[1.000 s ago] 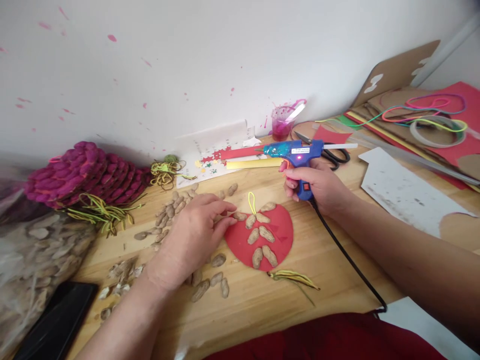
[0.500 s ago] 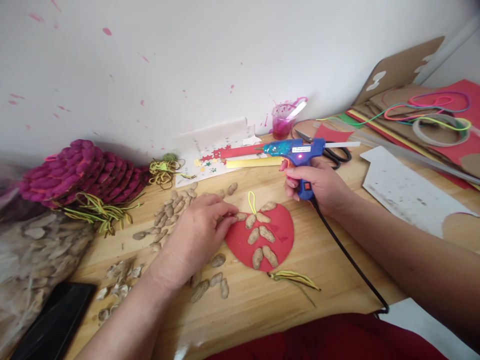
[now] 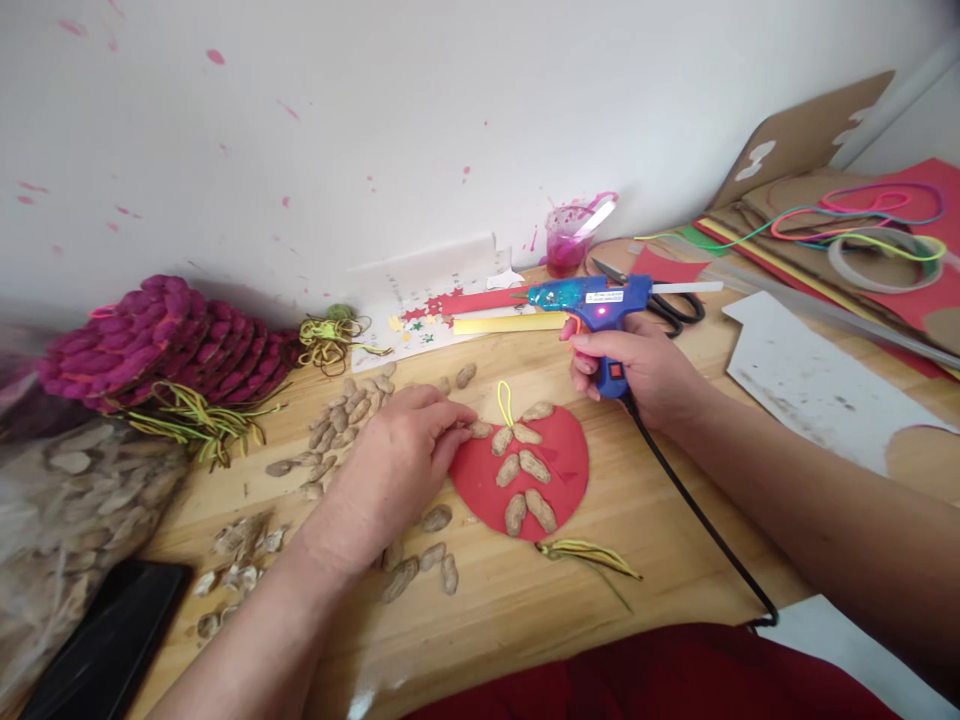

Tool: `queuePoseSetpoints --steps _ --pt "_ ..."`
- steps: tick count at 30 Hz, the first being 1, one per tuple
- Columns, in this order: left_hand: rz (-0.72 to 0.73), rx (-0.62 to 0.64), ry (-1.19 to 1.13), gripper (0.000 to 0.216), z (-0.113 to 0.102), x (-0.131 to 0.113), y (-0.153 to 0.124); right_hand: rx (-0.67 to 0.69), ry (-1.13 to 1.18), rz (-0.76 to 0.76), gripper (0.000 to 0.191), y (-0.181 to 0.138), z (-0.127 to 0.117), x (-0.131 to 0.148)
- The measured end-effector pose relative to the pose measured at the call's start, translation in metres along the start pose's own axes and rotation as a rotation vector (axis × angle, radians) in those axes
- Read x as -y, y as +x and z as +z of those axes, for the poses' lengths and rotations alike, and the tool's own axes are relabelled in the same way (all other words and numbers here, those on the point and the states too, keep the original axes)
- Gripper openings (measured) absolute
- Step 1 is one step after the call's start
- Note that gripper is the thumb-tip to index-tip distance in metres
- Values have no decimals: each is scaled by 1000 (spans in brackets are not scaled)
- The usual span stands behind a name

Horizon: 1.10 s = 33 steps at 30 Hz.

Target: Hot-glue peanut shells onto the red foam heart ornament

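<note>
A red paper disc lies on the table with several peanuts on it, a yellow cord loop at its top and a yellow-green tassel at its bottom edge. My left hand is closed at the disc's upper left edge, its thumb and fingertips on a peanut there. In my right hand is a blue glue gun, gripped by its handle, nozzle pointing left, its small light glowing. A white glue stick sticks out of its rear.
Loose peanuts and broken shells surround my left arm. Purple-covered discs are stacked at left, by a bag of peanuts and a phone. Scissors and a cup lie beyond the glue gun; its cord crosses the table.
Almost nothing differs. My left hand stays on the peanut at the disc's edge, and the glue gun is still held in the same place.
</note>
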<state>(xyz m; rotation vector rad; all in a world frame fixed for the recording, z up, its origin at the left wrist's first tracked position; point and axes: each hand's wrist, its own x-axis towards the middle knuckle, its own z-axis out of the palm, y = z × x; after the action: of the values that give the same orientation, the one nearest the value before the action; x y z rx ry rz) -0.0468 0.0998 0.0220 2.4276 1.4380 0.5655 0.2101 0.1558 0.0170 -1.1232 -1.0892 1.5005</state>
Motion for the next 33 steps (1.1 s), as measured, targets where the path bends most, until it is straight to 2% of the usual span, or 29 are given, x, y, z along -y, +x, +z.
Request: queuePoseSetpoints --steps 7,11,17,20,24,30,33 --pt "-80 -37 56 22 -10 3 0 -2 11 2 10 0 0 0" --pt "-134 -59 115 32 -16 5 0 -7 15 5 10 0 0 0" --pt "-140 -198 53 27 -14 5 0 -12 16 3 15 0 0 0" --pt "-188 -216 69 25 -18 2 0 -17 5 -8 15 0 1 0" --pt "-248 -244 155 39 -27 2 -1 -20 -4 -9 14 -2 3 3" --pt "-317 -406 106 22 -38 15 -1 -20 -4 0 16 -1 2 3" --pt "-362 -409 148 23 -44 20 -2 -6 3 -5 17 -1 0 1"
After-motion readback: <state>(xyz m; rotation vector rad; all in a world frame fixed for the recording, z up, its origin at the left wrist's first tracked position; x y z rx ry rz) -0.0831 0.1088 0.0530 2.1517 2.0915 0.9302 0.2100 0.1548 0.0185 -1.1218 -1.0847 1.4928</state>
